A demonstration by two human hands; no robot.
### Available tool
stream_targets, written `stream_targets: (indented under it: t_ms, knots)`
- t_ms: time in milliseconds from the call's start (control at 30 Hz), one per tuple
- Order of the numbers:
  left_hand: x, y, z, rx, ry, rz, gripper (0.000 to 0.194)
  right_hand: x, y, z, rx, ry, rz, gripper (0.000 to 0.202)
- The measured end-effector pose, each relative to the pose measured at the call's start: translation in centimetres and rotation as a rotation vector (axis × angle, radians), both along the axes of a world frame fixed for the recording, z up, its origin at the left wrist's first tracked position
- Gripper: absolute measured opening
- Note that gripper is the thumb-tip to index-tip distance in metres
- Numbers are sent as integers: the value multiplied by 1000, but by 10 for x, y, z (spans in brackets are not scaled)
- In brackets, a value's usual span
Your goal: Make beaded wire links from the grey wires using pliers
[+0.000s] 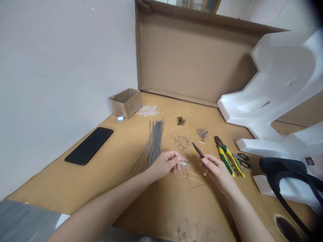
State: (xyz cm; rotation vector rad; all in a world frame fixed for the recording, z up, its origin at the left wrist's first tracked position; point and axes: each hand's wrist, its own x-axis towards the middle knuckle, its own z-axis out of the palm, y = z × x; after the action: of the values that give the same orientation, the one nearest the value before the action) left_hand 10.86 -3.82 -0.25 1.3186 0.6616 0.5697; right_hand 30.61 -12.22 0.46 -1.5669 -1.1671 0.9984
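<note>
My left hand (169, 163) is closed in a pinch at the right edge of a bundle of thin grey wires (156, 136); what it holds is too small to make out. In my right hand (214, 169) is a dark, pointed tool (198, 150), its tip aimed up and left. Loose cut wires (186, 169) lie between the two hands. Beyond them are a ring of bent wire pieces (181, 142), a small pile of shiny metal bits (203, 132) and a cluster of black rings (181, 121).
Yellow-green pliers (228, 158) and scissors (242, 160) lie to the right, near white foam (239, 107) and a black strap (282, 166). At left are a black phone (89, 146), a small cardboard box (126, 103) and clear rings (148, 110). A large cardboard tray (196, 57) stands behind.
</note>
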Motion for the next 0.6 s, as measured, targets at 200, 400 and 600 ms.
stream_targets:
  t_ms: [200,400,600]
  knots:
    - [7,-14,-9,-146,-3,-138,30,-32,-4,5,61,103,22,26]
    - [4,-13,0,-245,-45,-251,35,-27,-5,1,72,241,44,21]
    - [5,-13,-3,-281,-63,-251,35,-26,-5,1,84,266,39,24]
